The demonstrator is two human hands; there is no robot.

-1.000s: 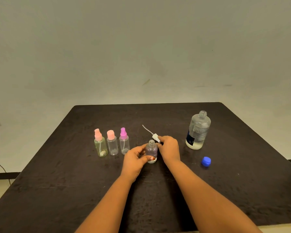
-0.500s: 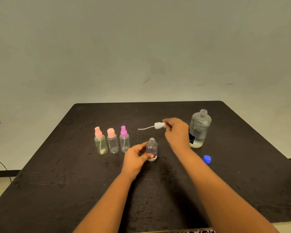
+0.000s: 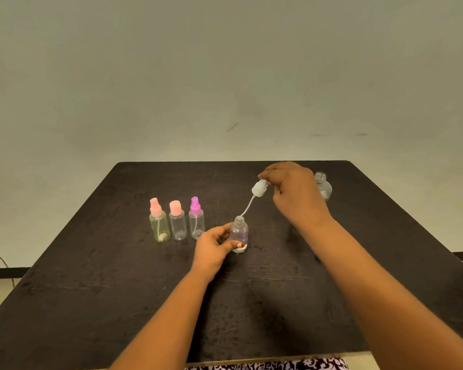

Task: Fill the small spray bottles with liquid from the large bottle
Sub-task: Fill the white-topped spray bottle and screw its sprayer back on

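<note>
My left hand grips a small clear bottle with a purple tint, upright on the dark table, its neck uncapped. My right hand pinches a white spray head above and to the right of it. The head's thin tube slants down, and its tip sits at the bottle's mouth. The large clear bottle stands uncapped behind my right hand, mostly hidden by it.
Three small spray bottles stand in a row at the left: a greenish one with a pink top, a clear one with a pink cap, a clear one with a magenta top. My right forearm hides the blue cap.
My right hand lifted the spray head up from the table and swung its tube from pointing left to pointing down at the small bottle's mouth. My left hand kept hold of the bottle.
</note>
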